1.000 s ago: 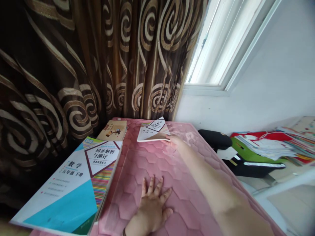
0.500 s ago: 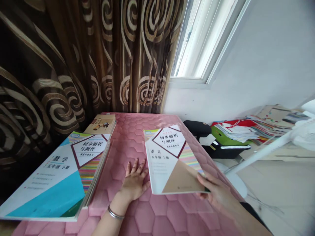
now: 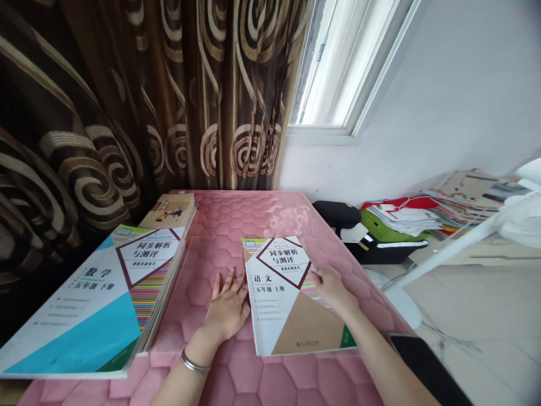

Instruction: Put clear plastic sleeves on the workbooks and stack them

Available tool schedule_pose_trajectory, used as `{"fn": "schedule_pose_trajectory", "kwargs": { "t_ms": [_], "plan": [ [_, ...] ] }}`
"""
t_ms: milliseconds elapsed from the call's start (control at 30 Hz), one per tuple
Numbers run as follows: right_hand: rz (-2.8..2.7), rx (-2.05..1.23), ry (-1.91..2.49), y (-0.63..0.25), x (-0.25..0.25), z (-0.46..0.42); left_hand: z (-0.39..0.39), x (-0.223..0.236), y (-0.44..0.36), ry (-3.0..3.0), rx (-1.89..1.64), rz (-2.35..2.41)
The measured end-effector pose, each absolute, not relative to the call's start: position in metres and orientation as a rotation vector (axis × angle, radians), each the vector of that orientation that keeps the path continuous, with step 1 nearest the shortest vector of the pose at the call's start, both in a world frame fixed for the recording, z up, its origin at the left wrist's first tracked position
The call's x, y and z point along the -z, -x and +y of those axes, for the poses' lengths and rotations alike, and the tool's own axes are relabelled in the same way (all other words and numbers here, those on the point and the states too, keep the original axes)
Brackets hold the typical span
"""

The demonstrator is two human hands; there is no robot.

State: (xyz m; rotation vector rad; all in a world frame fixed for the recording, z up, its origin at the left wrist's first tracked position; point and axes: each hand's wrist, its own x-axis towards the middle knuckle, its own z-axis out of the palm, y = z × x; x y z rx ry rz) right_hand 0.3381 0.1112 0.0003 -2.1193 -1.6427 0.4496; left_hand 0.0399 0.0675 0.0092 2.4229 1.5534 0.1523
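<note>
A workbook (image 3: 276,316) with a white, tan and striped cover lies face up on the pink quilted-pattern tabletop (image 3: 211,225). My right hand (image 3: 333,290) is at its right edge, fingers curled in around that side; the fingertips are partly hidden. To the left of the workbook, my left hand (image 3: 228,307) rests flat on the tabletop, fingers spread and holding nothing. It is close to the workbook's left edge. A silver bangle (image 3: 194,362) circles my left wrist. Farther left is a stack of workbooks, the top one a blue and white workbook (image 3: 97,304).
Behind the stack sit brown-covered booklets (image 3: 169,210). A patterned curtain (image 3: 236,113) hangs along the back left. Right of the table are a white lamp (image 3: 456,239), a black device (image 3: 426,366), a green and black bag (image 3: 384,237) and piled papers (image 3: 460,194).
The workbook, held tilted by its lower right corner before, now lies lower and flat. My right hand has shifted up along its right edge. My left hand remains flat.
</note>
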Motion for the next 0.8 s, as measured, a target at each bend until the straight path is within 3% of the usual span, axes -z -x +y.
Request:
{"fn": "schedule_pose_trajectory", "kwargs": {
  "t_ms": [300,800],
  "plan": [
    [-1.584,-0.477,2.266,-0.337,-0.001,0.102,0.068,-0.009,-0.041,-2.389,-0.299,1.461],
    [-1.691,-0.555,2.17,-0.355,0.009,0.107,0.067,-0.019,-0.038,-2.274,-0.009,1.263]
  ]
}}
